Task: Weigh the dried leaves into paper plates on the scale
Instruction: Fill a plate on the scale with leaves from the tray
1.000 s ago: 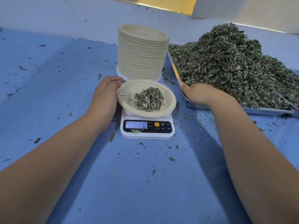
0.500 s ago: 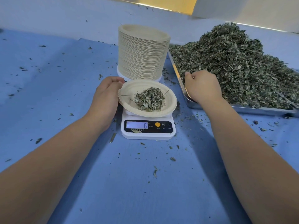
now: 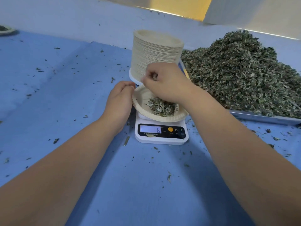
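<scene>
A paper plate (image 3: 141,101) with a small heap of dried leaves (image 3: 161,107) sits on the white scale (image 3: 161,137), whose display reads 6. My left hand (image 3: 119,99) holds the plate's left rim with curled fingers. My right hand (image 3: 164,83) hovers above the plate, pinching a few dried leaves between its fingertips. It hides the plate's far right part.
A tall stack of paper plates (image 3: 156,51) stands just behind the scale. A metal tray (image 3: 260,119) heaped with dried leaves (image 3: 241,74) lies to the right. Leaf crumbs are scattered over the blue cloth (image 3: 65,88). Another filled plate (image 3: 5,30) shows at the far left edge.
My right hand has come from the tray's leaf pile to above the plate on the scale, with a pinch of leaves. The left hand stays on the plate's rim.
</scene>
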The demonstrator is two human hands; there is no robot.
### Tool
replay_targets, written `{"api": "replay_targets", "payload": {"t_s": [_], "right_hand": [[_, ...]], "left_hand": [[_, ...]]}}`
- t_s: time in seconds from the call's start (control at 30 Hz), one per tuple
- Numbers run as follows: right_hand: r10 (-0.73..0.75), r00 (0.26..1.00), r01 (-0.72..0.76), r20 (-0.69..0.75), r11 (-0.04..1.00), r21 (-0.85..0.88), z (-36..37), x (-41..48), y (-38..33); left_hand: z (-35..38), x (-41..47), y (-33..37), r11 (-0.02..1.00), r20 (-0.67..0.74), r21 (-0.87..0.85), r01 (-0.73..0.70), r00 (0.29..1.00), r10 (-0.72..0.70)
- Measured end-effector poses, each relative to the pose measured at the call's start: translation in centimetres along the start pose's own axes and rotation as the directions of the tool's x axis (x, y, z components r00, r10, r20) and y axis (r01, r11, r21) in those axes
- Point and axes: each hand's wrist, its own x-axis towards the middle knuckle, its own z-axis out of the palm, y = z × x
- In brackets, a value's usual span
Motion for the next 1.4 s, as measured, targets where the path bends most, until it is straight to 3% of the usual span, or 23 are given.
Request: {"api": "replay_targets", "payload": {"t_s": [0.1, 0.27, 0.43, 0.6, 0.77, 0.93, 1.17, 1.23, 1.4], "right_hand": [[-0.037, 0.996, 0.036, 0.081, 0.999, 0.023, 0.2, -0.2, -0.1], [0.084, 0.978, -0.051, -0.190, 0.984, 0.170, -0.7, -2.9, 2.2], [0.314, 0.856, -0.270, -0.410, 0.949, 0.164, -1.6, -7.2, 7.0], [0.435, 0.770, -0.462, -0.467, 0.885, 0.062, -1.1, -10.2, 10.6], [0.487, 0.797, -0.544, -0.359, 0.835, -0.076, -1.1, -9.9, 11.2], [0.560, 0.799, -0.570, -0.220, 0.822, 0.023, -1.8, -7.5, 11.9], [0.574, 0.814, -0.573, 0.084, 0.819, -0.045, -1.6, -2.5, 13.5], [0.628, 0.767, -0.621, 0.128, 0.778, -0.097, -1.1, -1.5, 14.1], [0.800, 0.531, -0.832, 0.279, 0.555, -0.008, -0.6, -0.8, 15.3]], "left_hand": [[0.0, -0.2, 0.2, 1.000, 0.008, 0.019, -0.010, 1.000, 0.010], [0.0, -0.5, 0.5, 0.997, 0.061, 0.066, -0.034, 0.998, 0.030], [0.1, -0.7, 0.4, 0.995, 0.124, 0.070, -0.075, 0.990, 0.066], [0.2, -1.0, 0.7, 0.987, 0.190, 0.096, -0.129, 0.976, 0.109], [0.2, -1.2, 0.8, 0.983, 0.219, 0.103, -0.151, 0.968, 0.126], [0.2, -1.6, 0.7, 0.967, 0.272, 0.166, -0.195, 0.951, 0.145], [0.1, -1.4, 0.6, 0.963, 0.241, 0.174, -0.207, 0.957, 0.162], [0.1, -1.4, 0.7, 0.968, 0.224, 0.162, -0.191, 0.963, 0.153], [0.2, -1.2, 0.6, 0.986, 0.158, 0.119, -0.119, 0.982, 0.100]]}}
